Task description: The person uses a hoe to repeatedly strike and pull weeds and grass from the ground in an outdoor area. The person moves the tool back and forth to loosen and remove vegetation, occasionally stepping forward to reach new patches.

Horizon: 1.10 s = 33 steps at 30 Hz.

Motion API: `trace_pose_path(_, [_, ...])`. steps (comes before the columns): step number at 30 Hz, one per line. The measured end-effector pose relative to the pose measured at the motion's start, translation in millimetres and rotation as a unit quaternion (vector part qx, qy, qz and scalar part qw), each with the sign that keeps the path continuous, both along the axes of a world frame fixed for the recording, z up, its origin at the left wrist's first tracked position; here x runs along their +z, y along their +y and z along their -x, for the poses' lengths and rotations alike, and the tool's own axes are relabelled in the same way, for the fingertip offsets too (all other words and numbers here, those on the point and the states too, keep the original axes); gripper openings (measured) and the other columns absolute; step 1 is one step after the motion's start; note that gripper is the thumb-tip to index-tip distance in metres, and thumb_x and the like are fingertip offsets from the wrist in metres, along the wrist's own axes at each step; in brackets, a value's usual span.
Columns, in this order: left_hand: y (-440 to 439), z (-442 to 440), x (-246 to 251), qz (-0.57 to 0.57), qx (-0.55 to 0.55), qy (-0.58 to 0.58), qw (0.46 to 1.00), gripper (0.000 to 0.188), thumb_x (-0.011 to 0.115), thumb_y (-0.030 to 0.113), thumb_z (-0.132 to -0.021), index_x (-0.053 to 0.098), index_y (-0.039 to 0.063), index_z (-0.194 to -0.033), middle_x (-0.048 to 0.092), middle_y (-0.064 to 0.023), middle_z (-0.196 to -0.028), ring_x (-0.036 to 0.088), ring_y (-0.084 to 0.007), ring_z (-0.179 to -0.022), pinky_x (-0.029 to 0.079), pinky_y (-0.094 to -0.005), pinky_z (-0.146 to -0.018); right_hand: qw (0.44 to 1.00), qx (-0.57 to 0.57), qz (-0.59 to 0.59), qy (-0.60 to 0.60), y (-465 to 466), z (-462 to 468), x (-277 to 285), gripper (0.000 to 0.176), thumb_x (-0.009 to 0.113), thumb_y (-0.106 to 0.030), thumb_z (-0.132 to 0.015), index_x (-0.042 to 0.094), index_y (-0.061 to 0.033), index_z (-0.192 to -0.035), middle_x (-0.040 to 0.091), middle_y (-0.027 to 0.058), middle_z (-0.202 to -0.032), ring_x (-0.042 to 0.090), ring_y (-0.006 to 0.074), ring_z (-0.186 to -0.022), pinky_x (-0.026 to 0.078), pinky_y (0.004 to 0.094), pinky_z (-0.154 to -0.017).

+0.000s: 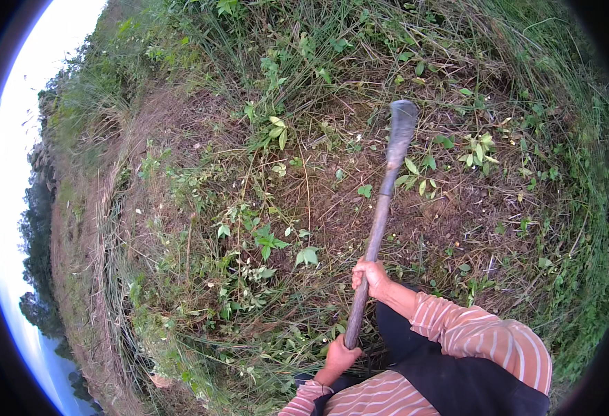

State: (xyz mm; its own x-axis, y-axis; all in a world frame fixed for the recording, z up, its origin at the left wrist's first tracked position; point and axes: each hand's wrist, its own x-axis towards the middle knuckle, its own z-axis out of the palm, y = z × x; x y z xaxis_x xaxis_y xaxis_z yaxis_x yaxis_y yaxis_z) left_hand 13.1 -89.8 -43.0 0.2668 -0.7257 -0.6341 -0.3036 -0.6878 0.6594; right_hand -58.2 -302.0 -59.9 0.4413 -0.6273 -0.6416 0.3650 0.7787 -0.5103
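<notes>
Both my hands hold a long-handled brush-cutting blade, perhaps a billhook. My right hand (372, 279) wraps around the middle of its wooden handle (379, 223). Lower down, at the handle's butt, my left hand (339, 358) grips the wood. From there the shaft slants up and slightly right to a dark metal blade (404, 117), whose outline is blurred. The blade appears over cut stems and low leaves; whether it touches the ground I cannot tell. Beneath the handle lies brown soil (335, 200) strewn with dry stalks and small green weeds.
Tall green grass (590, 218) stands along the right side, and denser growth (294, 31) fills the top. Leafy weeds (252, 239) grow left of the handle. Flattened long stalks (112, 249) lie farther left. Dark trees (39, 260) line the field's edge under the sky.
</notes>
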Motion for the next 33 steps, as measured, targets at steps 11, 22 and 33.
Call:
trace_pose_path(11, [-355.4,-89.6,112.0,0.401,-0.371,-0.259,0.797,0.019,0.059,0.016,-0.066,0.056,0.006,-0.082,0.062,-0.0183,-0.070,0.061,-0.0376,-0.073,0.048,-0.0469,-0.068,0.815,-0.413,0.354,-0.201,-208.4,73.8,126.0,0.020,0.050,-0.007,-0.077,0.037,-0.0140,-0.062,0.034,-0.0035,-0.054,0.035,0.0101,-0.045,0.036,0.0287,-0.050])
trace_pose_path(22, [-118.0,-46.1,-30.9,0.040,0.272,0.094,0.957,0.025,0.064,0.011,-0.063,0.051,-0.004,-0.079,0.053,-0.0056,-0.056,0.052,-0.0130,-0.041,0.042,-0.0270,-0.039,0.981,0.118,0.062,0.138,-126.3,-154.1,-41.7,0.014,0.057,0.000,-0.069,0.050,-0.0004,-0.058,0.048,0.0074,-0.049,0.048,0.0180,-0.037,0.042,0.0351,-0.034])
trace_pose_path(33, [-31.6,21.4,-10.6,-0.024,0.133,0.116,0.984,0.029,0.064,0.010,-0.065,0.051,-0.007,-0.085,0.056,-0.0085,-0.059,0.054,-0.0132,-0.041,0.045,-0.0279,-0.040,0.991,0.123,-0.032,0.040,-35.4,-29.8,-35.3,0.013,0.056,-0.002,-0.071,0.047,-0.0062,-0.063,0.048,0.0057,-0.052,0.049,0.0171,-0.041,0.045,0.0347,-0.043])
